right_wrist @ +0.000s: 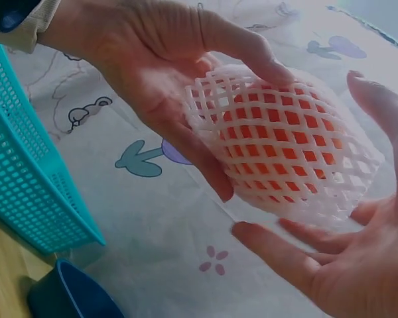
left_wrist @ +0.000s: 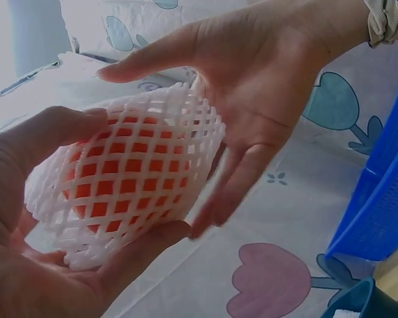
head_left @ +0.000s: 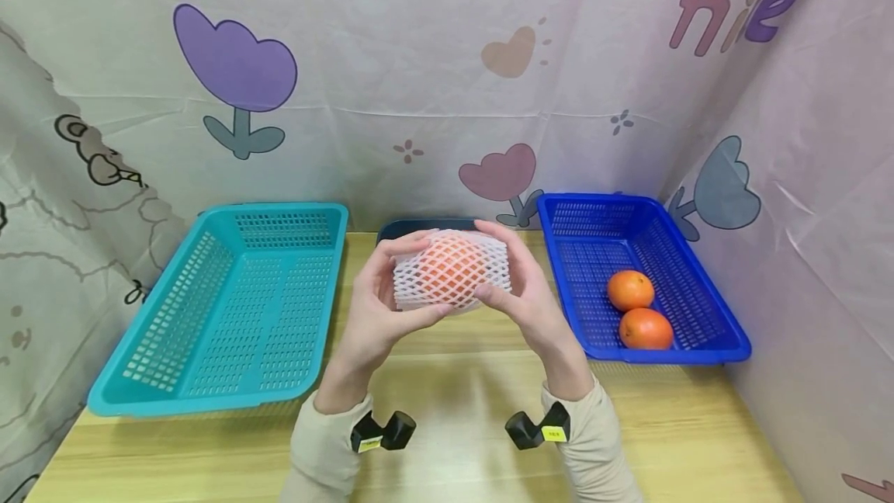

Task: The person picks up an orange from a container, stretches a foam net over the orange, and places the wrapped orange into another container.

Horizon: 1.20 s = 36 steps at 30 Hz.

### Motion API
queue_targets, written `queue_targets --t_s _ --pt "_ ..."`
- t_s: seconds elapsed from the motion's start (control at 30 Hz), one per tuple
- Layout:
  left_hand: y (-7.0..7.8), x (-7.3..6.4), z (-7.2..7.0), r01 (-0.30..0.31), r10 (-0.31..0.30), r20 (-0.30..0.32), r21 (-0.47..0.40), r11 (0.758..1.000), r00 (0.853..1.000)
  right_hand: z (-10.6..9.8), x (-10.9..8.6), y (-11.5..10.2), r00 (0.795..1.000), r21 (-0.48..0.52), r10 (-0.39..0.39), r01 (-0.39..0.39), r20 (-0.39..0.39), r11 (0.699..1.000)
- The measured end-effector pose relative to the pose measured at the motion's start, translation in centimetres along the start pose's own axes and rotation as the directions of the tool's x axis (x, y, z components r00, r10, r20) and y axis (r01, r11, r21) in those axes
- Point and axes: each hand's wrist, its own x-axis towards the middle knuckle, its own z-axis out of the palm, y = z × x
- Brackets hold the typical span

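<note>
In the head view an orange (head_left: 452,268) sits inside a white foam net sleeve (head_left: 408,282), held up between the two hands over the table. My left hand (head_left: 377,324) grips the sleeved orange, thumb on one side and fingers on the other, as the right wrist view also shows. My right hand (head_left: 534,309) is at the sleeve's right end with its fingers spread and fairly straight. In the left wrist view the right palm (left_wrist: 259,93) faces the net's open end. Two bare oranges (head_left: 631,289) lie in the blue basket (head_left: 576,278) on the right.
A turquoise basket (head_left: 240,317) stands on the wooden table (head_left: 447,379) at the left. Behind the hands is a dark blue container (head_left: 394,229), mostly hidden by them; something white shows in it in the left wrist view. A printed curtain (head_left: 391,60) encloses the back and sides.
</note>
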Motion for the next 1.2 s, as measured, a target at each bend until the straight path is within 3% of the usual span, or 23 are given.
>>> queue_targets --t_s 0.13,0.4,0.53,0.87,1.2 --pt "0.0 0.0 0.1 -0.04 0.041 0.05 -0.008 0.999 0.998 0.1 -0.3 0.1 0.998 0.021 0.055 -0.055 -0.006 0.998" --pt "0.1 -0.1 0.1 -0.04 0.037 0.078 0.038 0.998 0.996 0.3 -0.4 0.2 0.998 0.051 0.03 -0.027 -0.05 0.998" --pt "0.2 -0.1 0.1 -0.014 0.008 0.086 0.071 0.997 0.996 0.3 -0.4 0.2 0.997 0.043 0.01 -0.007 -0.071 0.999" --pt "0.7 -0.2 0.8 0.135 -0.138 0.057 0.051 0.989 0.989 0.2 -0.6 0.1 0.995 0.069 -0.06 0.065 -0.076 0.995" --pt "0.5 -0.2 1.0 0.063 -0.063 0.023 0.013 0.998 0.998 0.2 -0.7 -0.1 0.995 0.096 -0.09 0.093 -0.04 0.991"
